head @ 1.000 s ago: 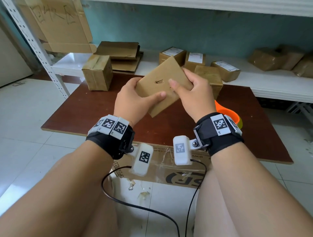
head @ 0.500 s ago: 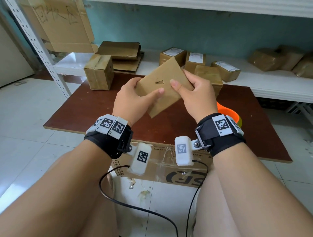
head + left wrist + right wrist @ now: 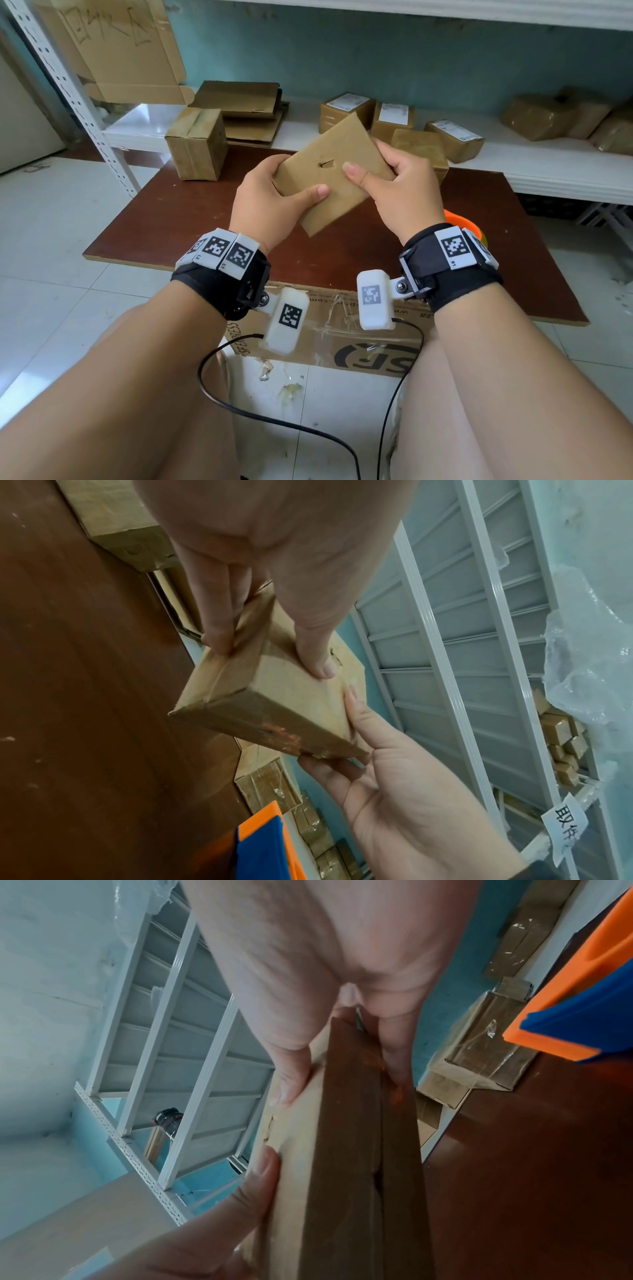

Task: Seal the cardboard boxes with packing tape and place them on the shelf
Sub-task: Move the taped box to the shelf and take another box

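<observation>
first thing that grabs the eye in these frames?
The flat cardboard box held up at centre, above the brown table, left hand and right hand gripping opposite sides. Next, the orange-and-blue tape dispenser on the table by the right wrist, and wrapped parcels on the white shelf behind.

Head view looks forward-down from above both wrists onto table (image 3: 191, 222). Each wrist view looks along palm toward fingertips, very near. All three share flat box (image 3: 334, 171) (image 3: 291, 693) (image 3: 346, 1150) between fingers.
</observation>
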Demonstrator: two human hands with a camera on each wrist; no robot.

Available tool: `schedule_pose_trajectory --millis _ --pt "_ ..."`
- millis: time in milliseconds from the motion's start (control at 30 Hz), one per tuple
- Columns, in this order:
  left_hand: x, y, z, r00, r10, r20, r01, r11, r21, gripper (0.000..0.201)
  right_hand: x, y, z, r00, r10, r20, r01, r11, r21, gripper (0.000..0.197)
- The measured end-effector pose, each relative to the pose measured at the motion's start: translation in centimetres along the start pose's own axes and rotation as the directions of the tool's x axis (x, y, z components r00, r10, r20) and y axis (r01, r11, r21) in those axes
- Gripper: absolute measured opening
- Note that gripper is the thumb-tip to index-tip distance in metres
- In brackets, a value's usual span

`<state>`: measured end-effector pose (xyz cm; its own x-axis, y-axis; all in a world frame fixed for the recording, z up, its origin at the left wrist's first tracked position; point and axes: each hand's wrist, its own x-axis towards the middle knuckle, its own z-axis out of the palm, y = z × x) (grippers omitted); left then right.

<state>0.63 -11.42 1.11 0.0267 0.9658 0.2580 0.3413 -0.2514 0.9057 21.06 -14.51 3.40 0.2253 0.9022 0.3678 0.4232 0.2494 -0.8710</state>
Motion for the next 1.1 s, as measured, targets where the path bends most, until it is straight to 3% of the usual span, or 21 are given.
schedule_pose_trajectory --millis 133,233,333,467,567,700,833,900,933,1033,1100 --pt "0.1 0.0 0.3 1.000 -0.008 0.019 0.008 1.000 -0.002 0.076 0.5 0.3 0.0 0.998 0.024 -0.061 -0.027 0.998 -0.055 0.040" --pt "0.0 0.2 0.4 1.000 0.016 0.009 -0.017 0.998 0.066 0.068 0.6 0.2 -0.2 0.999 0.048 -0.015 -0.048 0.998 -0.043 0.048" --pt "-0.2 0.4 0.5 1.000 0.009 0.026 -0.012 0.995 0.095 0.074 0.2 0.1 -0.3 1.000 0.011 0.021 -0.009 0.996 -0.091 0.064" --pt "-0.2 0.4 0.6 1.000 0.006 0.031 -0.011 0.989 0.150 0.084 0.3 0.4 0.0 1.000 0.008 -0.013 -0.009 0.998 -0.065 0.047" --pt "-0.1 0.1 0.7 1.000 -0.006 0.025 0.003 0.994 0.106 0.077 0.4 0.2 0.0 0.997 0.035 -0.063 -0.039 0.997 -0.069 0.035" --pt "0.1 0.2 0.9 0.999 -0.006 -0.033 0.009 0.996 0.085 0.054 0.2 -0.1 -0.4 0.998 0.045 0.032 -0.042 0.995 -0.091 0.040" --pt "0.3 0.5 1.0 0.983 -0.158 -0.091 0.156 0.987 -0.024 0.072 0.0 -0.2 0.1 0.999 -0.033 -0.003 0.033 0.992 -0.119 0.035" --pt "0.2 0.6 0.8 0.976 -0.172 -0.136 0.163 0.984 -0.071 0.081 -0.2 -0.3 0.7 0.999 -0.053 0.007 0.054 0.992 -0.117 0.036" --pt "0.3 0.6 0.7 0.972 -0.166 -0.168 0.158 0.985 -0.064 0.076 -0.4 -0.5 0.9 0.999 -0.042 0.022 0.043 0.994 -0.100 0.036" --pt "1.0 0.8 0.2 0.949 -0.171 -0.266 0.149 0.984 -0.101 0.039 -0.8 -1.0 0.7 0.997 -0.037 0.068 0.042 0.996 -0.079 0.061" --pt "1.1 1.1 0.2 0.946 -0.209 -0.246 0.171 0.971 -0.167 0.044 -0.8 -1.0 0.6 0.995 -0.051 0.085 0.060 0.993 -0.104 0.080"
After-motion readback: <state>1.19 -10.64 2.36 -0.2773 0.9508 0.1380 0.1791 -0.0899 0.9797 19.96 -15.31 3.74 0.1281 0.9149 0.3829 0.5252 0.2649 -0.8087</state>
